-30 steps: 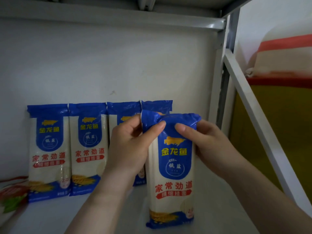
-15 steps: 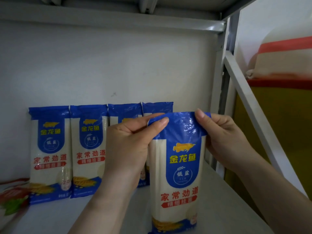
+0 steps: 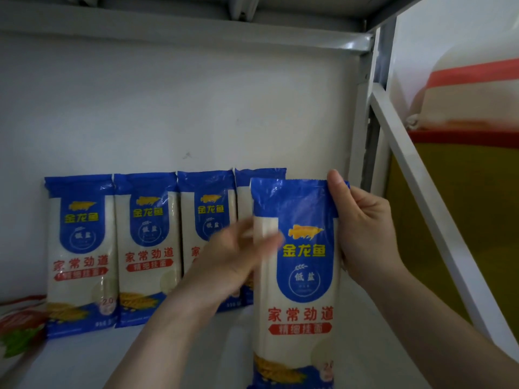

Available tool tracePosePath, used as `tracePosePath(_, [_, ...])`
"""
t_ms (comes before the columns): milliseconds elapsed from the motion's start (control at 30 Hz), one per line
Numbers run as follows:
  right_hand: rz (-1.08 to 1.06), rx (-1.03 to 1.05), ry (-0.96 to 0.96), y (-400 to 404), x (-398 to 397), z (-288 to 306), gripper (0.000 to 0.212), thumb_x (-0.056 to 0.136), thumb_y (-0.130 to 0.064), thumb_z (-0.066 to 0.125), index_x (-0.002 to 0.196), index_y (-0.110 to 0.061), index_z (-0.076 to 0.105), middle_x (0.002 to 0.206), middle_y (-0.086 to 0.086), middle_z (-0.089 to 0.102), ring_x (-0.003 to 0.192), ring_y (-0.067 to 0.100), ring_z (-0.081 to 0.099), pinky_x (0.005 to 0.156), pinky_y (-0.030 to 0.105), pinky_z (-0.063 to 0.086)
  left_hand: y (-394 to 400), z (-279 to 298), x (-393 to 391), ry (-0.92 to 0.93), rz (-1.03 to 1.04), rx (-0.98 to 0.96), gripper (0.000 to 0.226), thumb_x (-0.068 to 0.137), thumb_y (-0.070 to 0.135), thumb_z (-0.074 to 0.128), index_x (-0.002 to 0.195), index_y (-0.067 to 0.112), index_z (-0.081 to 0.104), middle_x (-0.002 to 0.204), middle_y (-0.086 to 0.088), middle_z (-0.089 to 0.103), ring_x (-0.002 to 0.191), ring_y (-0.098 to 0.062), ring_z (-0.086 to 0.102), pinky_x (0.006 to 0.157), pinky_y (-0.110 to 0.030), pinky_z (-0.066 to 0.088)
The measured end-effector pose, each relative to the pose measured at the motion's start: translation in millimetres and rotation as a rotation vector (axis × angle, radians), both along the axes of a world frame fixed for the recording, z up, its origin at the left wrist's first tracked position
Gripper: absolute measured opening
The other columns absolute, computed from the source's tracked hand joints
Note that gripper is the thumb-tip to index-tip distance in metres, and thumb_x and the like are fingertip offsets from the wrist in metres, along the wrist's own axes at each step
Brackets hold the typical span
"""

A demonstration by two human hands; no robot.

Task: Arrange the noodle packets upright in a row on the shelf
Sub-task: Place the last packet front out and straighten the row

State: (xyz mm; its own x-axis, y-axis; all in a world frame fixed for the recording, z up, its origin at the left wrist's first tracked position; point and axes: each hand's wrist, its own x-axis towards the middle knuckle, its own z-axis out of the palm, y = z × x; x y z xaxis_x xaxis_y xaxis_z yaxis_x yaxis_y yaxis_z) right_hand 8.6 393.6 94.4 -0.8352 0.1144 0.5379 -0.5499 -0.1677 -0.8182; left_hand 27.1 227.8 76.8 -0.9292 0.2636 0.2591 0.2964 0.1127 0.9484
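Blue-topped noodle packet stands upright at the front of the shelf, and the right hand pinches its top right corner, thumb on the front. The left hand is blurred at the packet's left edge, fingers stretched loosely; whether it touches, I cannot tell. Behind, four matching packets lean upright in a row against the back wall.

Four blue-and-white noodle packets upright against wall, fifth packet upright in front
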Motion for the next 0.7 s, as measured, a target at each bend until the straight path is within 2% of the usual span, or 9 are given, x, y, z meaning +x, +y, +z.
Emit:
tracePosePath(33, [-0.012,-0.002,0.011,0,-1,0,0.037,0.083,-0.043,0.054,0.053,-0.024,0.067,0.062,0.000,0.070,0.062,0.017,0.068,0.061,0.030,0.055,1,-5,-1,-0.046,-0.066,-0.111,0.040,0.058,0.048,0.070,0.096,0.035,0.064,0.086,0.011,0.075,0.080,-0.002,0.071,0.068,-0.019,0.056])
tracePosePath(100, [-0.043,0.004,0.025,0,-3,0,0.041,0.087,-0.039,0.053,0.051,-0.026,0.067,0.062,-0.002,0.071,0.061,0.014,0.069,0.060,0.026,0.055,6,-18,-5,-0.071,-0.117,-0.261,0.044,0.058,0.032,0.082,0.099,0.036,0.065,0.096,0.014,0.075,0.090,-0.001,0.070,0.079,-0.024,0.057])
tracePosePath(200, [-0.025,0.044,0.003,5,-7,1,0.033,0.079,-0.046,0.055,0.059,-0.026,0.069,0.066,0.000,0.073,0.065,0.014,0.071,0.062,0.025,0.058,10,-31,-12,-0.061,-0.024,-0.252,0.045,0.061,0.019,0.087,0.097,0.036,0.067,0.096,0.016,0.074,0.089,0.002,0.069,0.081,-0.023,0.057])
tracePosePath(267, [0.083,0.140,-0.058,17,-7,-1,0.034,0.071,-0.050,0.053,0.079,-0.021,0.069,0.072,0.000,0.075,0.070,0.014,0.073,0.060,0.026,0.059,10,-35,-15,-0.063,0.004,-0.229,0.044,0.062,0.018,0.087,0.099,0.033,0.068,0.095,0.015,0.075,0.089,0.000,0.069,0.079,-0.023,0.057])
tracePosePath(333, [0.214,0.365,-0.176,35,-5,-8,0.034,0.075,-0.046,0.055,0.095,-0.020,0.063,0.078,-0.008,0.075,0.076,0.008,0.073,0.058,0.019,0.057,9,-37,-16,-0.055,0.000,-0.232,0.046,0.062,0.019,0.087,0.102,0.031,0.069,0.097,0.012,0.075,0.090,-0.002,0.070,0.080,-0.027,0.058])
tracePosePath(367, [0.310,0.494,-0.260,44,-3,-16,0.033,0.078,-0.042,0.064,0.102,-0.020,0.061,0.088,-0.010,0.076,0.084,0.007,0.072,0.064,0.020,0.058,10,-36,-16,-0.050,0.000,-0.233,0.047,0.061,0.019,0.087,0.103,0.031,0.069,0.097,0.012,0.075,0.091,-0.002,0.070,0.081,-0.028,0.058])
tracePosePath(433, [0.533,0.693,-0.458,56,-1,-40,0.045,0.074,-0.026,0.077,0.116,-0.022,0.060,0.111,-0.008,0.072,0.105,0.011,0.067,0.084,0.029,0.057,10,-36,-16,-0.038,0.005,-0.238,0.047,0.061,0.019,0.087,0.103,0.031,0.069,0.097,0.012,0.075,0.091,-0.002,0.070,0.082,-0.030,0.058])
tracePosePath(533, [0.650,0.735,-0.623,53,2,-77,0.051,0.077,0.000,0.073,0.121,-0.021,0.061,0.121,-0.005,0.068,0.116,0.011,0.062,0.099,0.036,0.050,9,-38,-18,-0.057,0.004,-0.256,0.049,0.060,0.022,0.087,0.104,0.031,0.069,0.098,0.012,0.075,0.092,-0.003,0.070,0.084,-0.033,0.058])
tracePosePath(700, [0.567,0.663,-0.569,49,4,-94,0.041,0.080,0.001,0.070,0.116,-0.018,0.065,0.117,-0.006,0.070,0.113,0.010,0.063,0.092,0.030,0.053,3,-39,-21,-0.113,-0.082,-0.360,0.054,0.059,0.020,0.088,0.105,0.035,0.066,0.102,0.013,0.073,0.097,-0.002,0.067,0.090,-0.033,0.055])
